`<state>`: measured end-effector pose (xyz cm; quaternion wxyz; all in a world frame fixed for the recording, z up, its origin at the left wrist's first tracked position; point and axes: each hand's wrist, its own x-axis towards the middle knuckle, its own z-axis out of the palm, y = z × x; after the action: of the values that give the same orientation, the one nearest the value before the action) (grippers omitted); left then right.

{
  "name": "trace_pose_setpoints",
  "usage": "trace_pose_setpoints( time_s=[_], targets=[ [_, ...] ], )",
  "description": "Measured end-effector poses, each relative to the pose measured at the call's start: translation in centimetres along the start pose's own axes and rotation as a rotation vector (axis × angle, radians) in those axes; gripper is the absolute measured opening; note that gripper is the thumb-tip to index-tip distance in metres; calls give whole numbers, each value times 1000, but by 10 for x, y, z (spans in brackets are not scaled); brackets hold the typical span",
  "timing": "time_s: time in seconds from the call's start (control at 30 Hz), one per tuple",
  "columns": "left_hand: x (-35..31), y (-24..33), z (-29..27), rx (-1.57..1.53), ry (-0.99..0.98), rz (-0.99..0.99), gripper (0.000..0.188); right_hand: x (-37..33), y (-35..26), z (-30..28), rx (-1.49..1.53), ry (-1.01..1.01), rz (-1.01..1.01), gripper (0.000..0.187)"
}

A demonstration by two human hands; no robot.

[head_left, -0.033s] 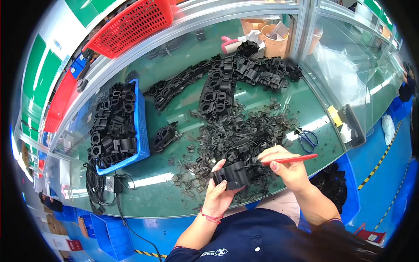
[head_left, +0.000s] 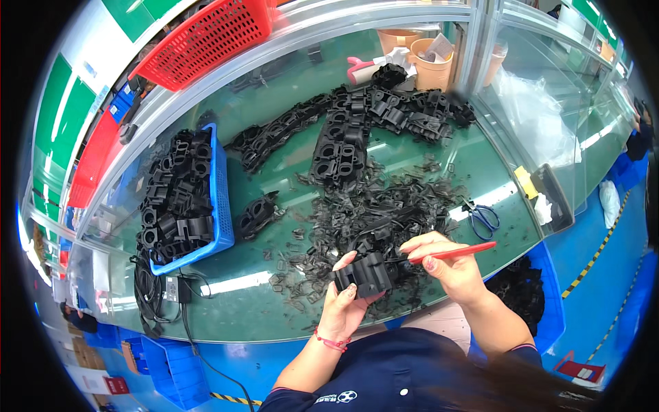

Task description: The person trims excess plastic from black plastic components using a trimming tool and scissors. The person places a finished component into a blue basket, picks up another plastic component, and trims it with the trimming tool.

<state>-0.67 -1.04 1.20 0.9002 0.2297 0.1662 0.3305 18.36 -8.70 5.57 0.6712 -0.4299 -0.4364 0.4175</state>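
Note:
My left hand is closed around a black molded plastic part, held above the near edge of the green table. Closed in a pinch, my right hand grips a slim red-handled tool. The handle's back end points right, and its dark tip meets or nearly meets the part's right side; I cannot tell which. Beneath and beyond both hands spreads a heap of thin black plastic scraps. Rows of similar black parts lie farther back.
A blue basket full of black parts stands at left, with a power adapter and cables near it. Blue-handled snips lie at right. Tan buckets stand at the back. A blue bin with black pieces sits below the table's right edge.
My right hand and the red-handled tool have shifted very slightly left. My left hand and the black part look nearly still.

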Motion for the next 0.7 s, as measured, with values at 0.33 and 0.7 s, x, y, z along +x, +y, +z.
trace_pose_setpoints(
  time_s=[0.33,0.7],
  targets=[
    [-6,-7,-2,445,32,63,72,-11,10,3,-170,-44,-14,18],
    [-9,0,-4,367,-64,-6,72,-10,9,-11,-393,-154,-151,16]
  ],
)
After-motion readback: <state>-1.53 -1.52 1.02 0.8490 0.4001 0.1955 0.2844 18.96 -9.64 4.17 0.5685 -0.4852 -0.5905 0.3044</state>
